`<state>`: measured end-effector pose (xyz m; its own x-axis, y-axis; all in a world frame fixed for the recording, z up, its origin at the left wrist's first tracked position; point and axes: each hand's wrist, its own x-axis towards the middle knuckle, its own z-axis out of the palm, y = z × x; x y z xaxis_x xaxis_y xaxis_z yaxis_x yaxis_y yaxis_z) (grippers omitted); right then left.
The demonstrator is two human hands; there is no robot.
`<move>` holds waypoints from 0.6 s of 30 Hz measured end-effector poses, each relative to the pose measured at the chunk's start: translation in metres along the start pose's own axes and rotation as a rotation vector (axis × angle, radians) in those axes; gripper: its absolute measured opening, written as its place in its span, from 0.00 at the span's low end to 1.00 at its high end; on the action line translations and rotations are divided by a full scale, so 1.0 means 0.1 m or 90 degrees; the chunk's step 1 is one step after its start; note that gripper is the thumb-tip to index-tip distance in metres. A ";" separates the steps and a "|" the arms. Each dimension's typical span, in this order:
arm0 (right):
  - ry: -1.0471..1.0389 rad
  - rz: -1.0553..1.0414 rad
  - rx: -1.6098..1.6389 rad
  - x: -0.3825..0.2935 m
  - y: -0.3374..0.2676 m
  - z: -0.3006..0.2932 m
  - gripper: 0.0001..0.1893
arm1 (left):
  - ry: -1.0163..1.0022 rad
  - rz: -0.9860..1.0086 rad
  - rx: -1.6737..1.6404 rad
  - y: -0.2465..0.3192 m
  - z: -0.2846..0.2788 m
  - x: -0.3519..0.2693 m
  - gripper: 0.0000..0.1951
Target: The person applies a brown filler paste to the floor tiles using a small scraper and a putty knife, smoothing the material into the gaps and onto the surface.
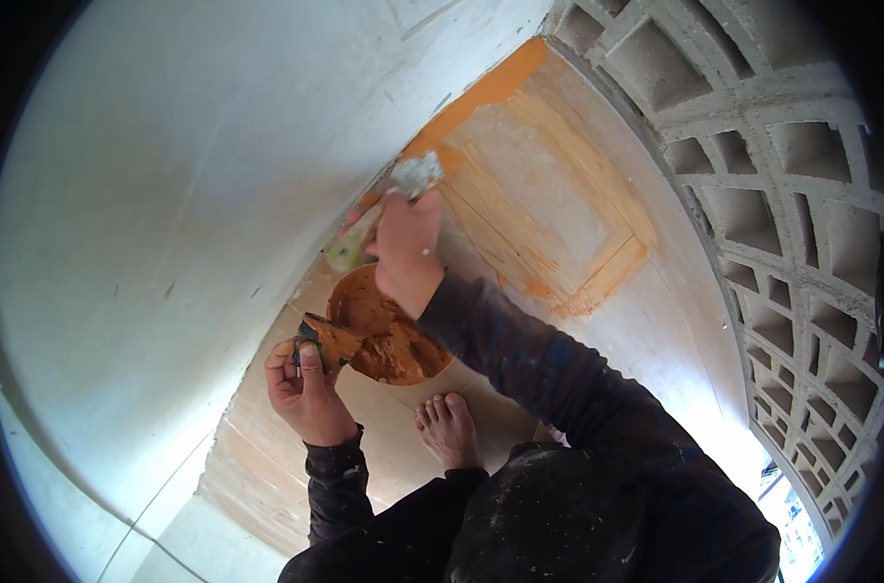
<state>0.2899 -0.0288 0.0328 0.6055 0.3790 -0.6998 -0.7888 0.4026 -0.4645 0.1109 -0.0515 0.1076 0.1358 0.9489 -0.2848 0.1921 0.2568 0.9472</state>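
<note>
My right hand (pixel 412 244) grips a putty knife, its pale greenish handle (pixel 348 249) slanting down to the left and its smeared metal blade (pixel 418 175) pointing away from me. The blade lies over the floor boards, near the foot of the wall; whether it touches them I cannot tell. Between thumb and fingers, my left hand (pixel 307 393) holds a dark, flat scraper-like piece (pixel 336 342) coated with orange-brown paste. That piece overlaps the left rim of a round bucket. Thick orange-brown paste (pixel 405 353) fills the bucket's inside, partly hidden by my right hand and wrist.
Orange filler (pixel 485 91) coats the boards along the wall and in a roughly rectangular band (pixel 609 266). A pale wall (pixel 143 182) rises on the left, a perforated concrete block wall (pixel 748 218) on the right. My bare foot (pixel 447 430) stands just below the bucket.
</note>
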 end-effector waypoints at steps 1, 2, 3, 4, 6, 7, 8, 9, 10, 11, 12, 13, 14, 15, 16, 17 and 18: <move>0.001 0.026 0.010 -0.11 0.06 0.04 0.04 | -0.001 0.002 0.003 0.00 -0.02 -0.01 0.08; 0.002 0.051 0.019 -0.20 0.09 0.04 0.04 | -0.003 0.006 0.000 0.00 -0.02 -0.03 0.08; -0.002 0.047 0.020 -0.30 0.09 0.01 0.04 | 0.003 0.006 -0.007 0.00 -0.03 -0.04 0.08; -0.006 0.078 0.001 -0.40 0.09 -0.03 0.04 | 0.011 0.006 -0.011 0.00 -0.04 -0.04 0.08; -0.011 0.108 -0.016 -0.44 0.00 -0.10 0.05 | 0.012 0.009 -0.018 0.01 -0.03 -0.06 0.08; -0.022 0.067 -0.026 -0.42 -0.07 -0.15 0.05 | 0.018 0.010 -0.024 0.01 -0.05 -0.07 0.08; -0.032 0.026 -0.036 -0.39 -0.13 -0.19 0.06 | 0.022 0.012 -0.023 0.02 -0.08 -0.08 0.08; -0.034 0.028 -0.036 -0.33 -0.22 -0.24 0.06 | 0.023 0.015 -0.023 0.02 -0.09 -0.08 0.08; -0.035 0.010 -0.044 -0.24 -0.32 -0.27 0.05 | 0.023 0.018 -0.026 0.02 -0.10 -0.09 0.09; -0.036 -0.008 -0.052 -0.16 -0.37 -0.26 0.05 | 0.026 0.019 -0.027 0.01 -0.14 -0.09 0.09; -0.036 -0.010 -0.053 -0.06 -0.39 -0.24 0.05 | 0.013 0.011 -0.020 -0.01 -0.18 -0.09 0.09; -0.009 -0.039 -0.045 0.05 -0.37 -0.24 0.04 | 0.000 0.001 -0.011 -0.03 -0.21 -0.09 0.09; 0.018 -0.069 -0.036 0.14 -0.35 -0.25 0.04 | 0.000 0.001 -0.012 -0.03 -0.20 -0.09 0.09; 0.020 -0.070 -0.036 0.19 -0.35 -0.24 0.04 | 0.009 0.005 -0.018 -0.02 -0.17 -0.09 0.09; 0.008 -0.067 -0.037 0.24 -0.34 -0.23 0.04 | 0.018 0.010 -0.024 -0.01 -0.14 -0.09 0.09; -0.005 -0.063 -0.039 0.29 -0.32 -0.23 0.04 | 0.017 0.010 -0.024 -0.01 -0.12 -0.10 0.09; -0.003 -0.061 -0.037 0.32 -0.30 -0.21 0.04 | 0.017 0.010 -0.026 -0.01 -0.12 -0.10 0.09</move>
<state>0.3302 -0.0460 0.0132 0.6784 0.3457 -0.6483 -0.7325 0.3875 -0.5598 0.0980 -0.0588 0.1116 0.1123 0.9571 -0.2670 0.1508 0.2492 0.9566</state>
